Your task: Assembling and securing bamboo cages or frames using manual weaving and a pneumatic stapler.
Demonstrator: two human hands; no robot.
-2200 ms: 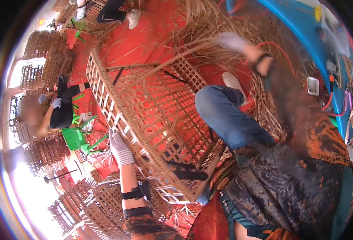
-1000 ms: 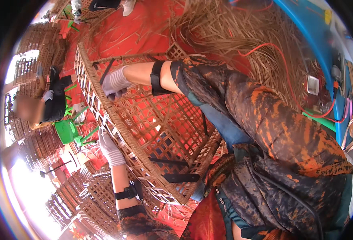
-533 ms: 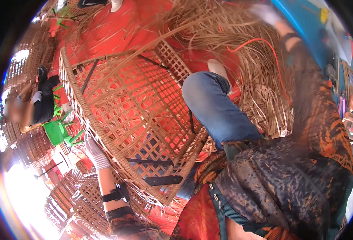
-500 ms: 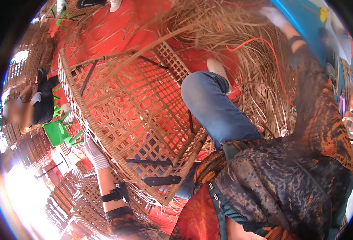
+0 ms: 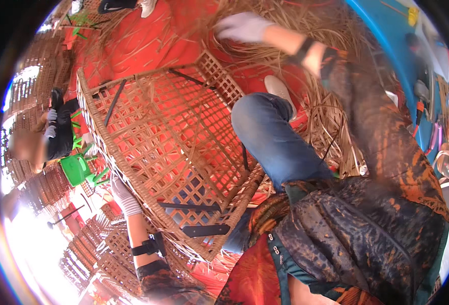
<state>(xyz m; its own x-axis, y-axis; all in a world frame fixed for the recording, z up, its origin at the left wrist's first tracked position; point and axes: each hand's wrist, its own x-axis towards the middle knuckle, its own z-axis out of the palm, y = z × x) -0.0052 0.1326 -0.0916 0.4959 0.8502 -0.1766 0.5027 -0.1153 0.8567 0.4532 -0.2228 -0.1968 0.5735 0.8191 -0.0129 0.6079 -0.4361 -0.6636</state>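
Observation:
A large brown open-lattice woven basket (image 5: 148, 137), with dark flat bars on it, stands tilted in front of me against my bent leg. My left hand (image 5: 125, 195), in a striped pale glove, grips its left rim, fingers partly hidden by the weave. Beyond the basket's far right corner, my right hand (image 5: 242, 27) is raised in a white glove above a heap of long brown strips (image 5: 331, 101). Motion smears its fingers, so whether a strip lies between them does not show.
Red sheeting (image 5: 178, 30) covers the floor, with scraps on it. At the left are a green plastic stool (image 5: 74, 169), a seated person (image 5: 49, 127) in dark clothes and stacked woven pieces (image 5: 102, 244). A blue curved surface (image 5: 382, 40) edges the far right.
My right hand has swept left from the far right, toward the basket. The long strip that stretched across the basket no longer shows there. My left hand stays on the rim.

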